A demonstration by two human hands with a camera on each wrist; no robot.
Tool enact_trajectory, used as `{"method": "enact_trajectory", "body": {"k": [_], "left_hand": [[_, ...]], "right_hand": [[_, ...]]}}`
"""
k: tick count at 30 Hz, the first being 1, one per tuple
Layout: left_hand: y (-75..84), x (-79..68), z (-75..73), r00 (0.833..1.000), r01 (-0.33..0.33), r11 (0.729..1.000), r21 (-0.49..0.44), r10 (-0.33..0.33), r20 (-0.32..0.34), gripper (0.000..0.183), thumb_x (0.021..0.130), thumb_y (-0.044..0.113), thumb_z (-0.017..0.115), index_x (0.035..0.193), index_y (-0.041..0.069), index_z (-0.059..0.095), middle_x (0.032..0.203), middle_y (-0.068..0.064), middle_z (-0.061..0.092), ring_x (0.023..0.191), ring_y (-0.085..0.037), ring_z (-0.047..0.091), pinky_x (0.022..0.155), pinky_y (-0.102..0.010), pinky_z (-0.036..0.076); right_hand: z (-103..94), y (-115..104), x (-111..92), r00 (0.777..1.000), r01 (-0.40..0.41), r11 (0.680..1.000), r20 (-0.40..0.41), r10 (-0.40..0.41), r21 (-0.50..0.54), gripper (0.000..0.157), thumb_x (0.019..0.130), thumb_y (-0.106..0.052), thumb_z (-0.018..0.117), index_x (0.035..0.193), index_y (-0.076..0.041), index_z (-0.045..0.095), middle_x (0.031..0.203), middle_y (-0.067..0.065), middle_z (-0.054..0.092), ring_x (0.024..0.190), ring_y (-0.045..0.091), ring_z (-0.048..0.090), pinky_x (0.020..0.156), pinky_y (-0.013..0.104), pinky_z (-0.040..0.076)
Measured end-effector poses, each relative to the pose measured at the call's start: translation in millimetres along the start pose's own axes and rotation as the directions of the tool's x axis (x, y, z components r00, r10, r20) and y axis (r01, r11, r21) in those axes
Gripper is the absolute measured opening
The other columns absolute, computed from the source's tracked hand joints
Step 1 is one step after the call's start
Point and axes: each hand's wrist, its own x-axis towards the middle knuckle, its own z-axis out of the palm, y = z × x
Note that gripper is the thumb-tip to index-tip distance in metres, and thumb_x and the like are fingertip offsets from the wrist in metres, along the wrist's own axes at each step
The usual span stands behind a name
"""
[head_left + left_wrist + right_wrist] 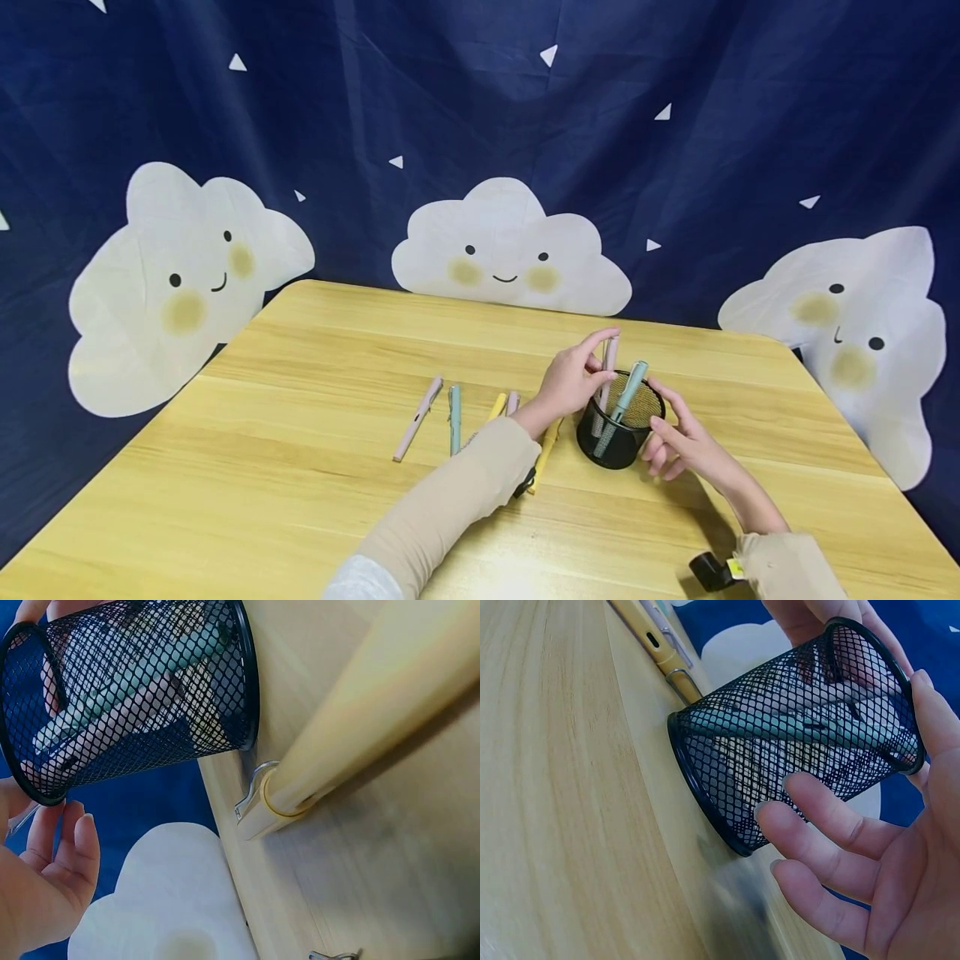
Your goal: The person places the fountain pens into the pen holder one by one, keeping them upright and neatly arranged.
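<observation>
I see the left hand (568, 382) pinching a pink pen (610, 353), its long axis near upright in the mesh cup (618, 452), whose rim the right hand (686, 442) holds

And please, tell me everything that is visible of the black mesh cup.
The cup is round, open-topped and black, its wall a diamond mesh that looks like metal, with smooth rims at top and base. It stands upright on the table. Inside are a teal pen and a pink pen. The right hand touches its rim.
</observation>
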Motion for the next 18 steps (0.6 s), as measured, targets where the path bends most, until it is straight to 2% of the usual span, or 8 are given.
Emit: {"method": "enact_trajectory", "body": {"k": [6, 11, 18], "left_hand": [[1.9, 0.5, 1.0, 0.999, 0.041, 0.999, -0.033, -0.041, 0.002, 0.051, 0.075, 0.013, 0.072, 0.123, 0.017, 0.053, 0.076, 0.002, 0.065, 0.068, 0.000, 0.056, 0.063, -0.013, 0.042], [2.2, -0.4, 3.2, 0.999, 0.048, 0.998, -0.039, -0.049, -0.014, 0.041, 0.075, 0.012, 0.071, 0.114, 0.013, 0.060, 0.078, 0.000, 0.065, 0.068, 0.000, 0.056, 0.061, -0.011, 0.041], [0.4, 0.2, 5.5, 0.998, 0.041, 0.998, -0.038, -0.042, -0.036, 0.040, 0.074, 0.012, 0.071, 0.114, 0.014, 0.062, 0.079, -0.001, 0.064, 0.069, -0.001, 0.056, 0.062, -0.011, 0.041]], "right_hand": [[0.3, -0.5, 0.2, 1.000, -0.003, 1.000, -0.003, 0.003, -0.002, 0.053, 0.099, -0.013, 0.028, 0.142, -0.026, 0.001, 0.068, 0.025, 0.058, 0.055, 0.028, 0.061, 0.042, 0.046, 0.048], [0.6, -0.5, -0.2, 1.000, -0.006, 1.000, -0.003, 0.006, 0.001, 0.053, 0.099, -0.012, 0.028, 0.143, -0.024, -0.002, 0.068, 0.028, 0.056, 0.056, 0.029, 0.061, 0.043, 0.047, 0.048], [-0.1, -0.2, -0.6, 1.000, -0.009, 1.000, -0.005, 0.009, 0.000, 0.053, 0.099, -0.013, 0.027, 0.142, -0.025, -0.001, 0.068, 0.030, 0.055, 0.055, 0.030, 0.061, 0.042, 0.047, 0.048]]}}
